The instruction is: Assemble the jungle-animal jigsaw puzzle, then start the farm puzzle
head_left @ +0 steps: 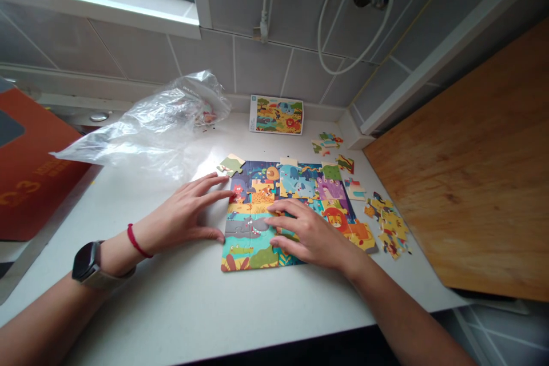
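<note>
An animal jigsaw puzzle (253, 251) lies on the white counter, with many pieces joined along its lower left and others laid over a dark printed area. My left hand (189, 211) rests at the puzzle's left edge, fingers apart, the fingertips near a pink piece. Just beyond those fingers is a loose green puzzle piece (230, 164), tilted at the upper left corner. My right hand (306, 231) lies over the middle of the puzzle with its fingers spread, the tips by the grey hippo. It hides part of the picture. A lion piece (337, 217) sits right of it.
Loose puzzle pieces (392, 229) lie in groups along the right side. A picture card (277, 115) leans against the wall at the back. A clear plastic bag (158, 120) spreads over the back left, beside an orange box (38, 171). A wooden board (480, 166) stands at right.
</note>
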Demonstrator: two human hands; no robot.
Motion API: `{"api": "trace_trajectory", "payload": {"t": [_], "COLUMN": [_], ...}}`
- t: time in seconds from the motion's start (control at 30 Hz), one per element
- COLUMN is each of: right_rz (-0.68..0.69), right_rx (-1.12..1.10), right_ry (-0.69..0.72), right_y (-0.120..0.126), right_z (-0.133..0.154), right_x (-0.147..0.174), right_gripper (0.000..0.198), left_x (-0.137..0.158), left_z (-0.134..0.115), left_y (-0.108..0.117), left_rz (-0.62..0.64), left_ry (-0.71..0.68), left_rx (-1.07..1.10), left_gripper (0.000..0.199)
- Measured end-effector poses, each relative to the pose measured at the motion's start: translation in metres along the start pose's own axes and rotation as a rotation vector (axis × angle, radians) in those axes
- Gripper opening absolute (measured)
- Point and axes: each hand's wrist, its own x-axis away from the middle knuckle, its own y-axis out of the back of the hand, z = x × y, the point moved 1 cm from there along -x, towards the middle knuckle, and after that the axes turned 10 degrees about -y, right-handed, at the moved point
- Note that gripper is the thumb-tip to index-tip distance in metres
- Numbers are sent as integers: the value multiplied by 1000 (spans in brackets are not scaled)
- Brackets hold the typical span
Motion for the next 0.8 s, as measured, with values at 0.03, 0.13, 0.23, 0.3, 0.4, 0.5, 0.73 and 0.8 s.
{"api": "trace_trajectory", "payload": {"t": [0.03,0.13,0.23,0.3,0.4,0.5,0.73,0.8], "right_rz": [-1,-12,-22,-22,-29,-45,-79,-87], "right_rx": [-2,-18,-44,-58,-73,-83,-139,-148], "right_ry": [1,3,-1,-8,-15,-24,-35,-39], "right_y": [0,0,0,0,1,1,-1,-2], "right_z": [0,0,-1,-2,-3,-4,-11,-13], "right_x": [0,0,0,-1,-1,-2,-5,-5], "right_gripper": [30,29,29,30,29,26,23,24], "left_x": [0,-2,-5,-6,-9,-15,-50,-61], "left_z": [1,3,6,9,14,24,53,60], "left_y": [0,1,1,0,-1,0,12,15], "left_rz": [-6,-53,-166,-245,-309,-321,-101,-36], "left_ry": [-1,17,82,129,184,237,134,119], "left_rx": [4,33,58,60,64,80,119,159], "left_gripper": [80,71,56,49,48,52,66,68]}}
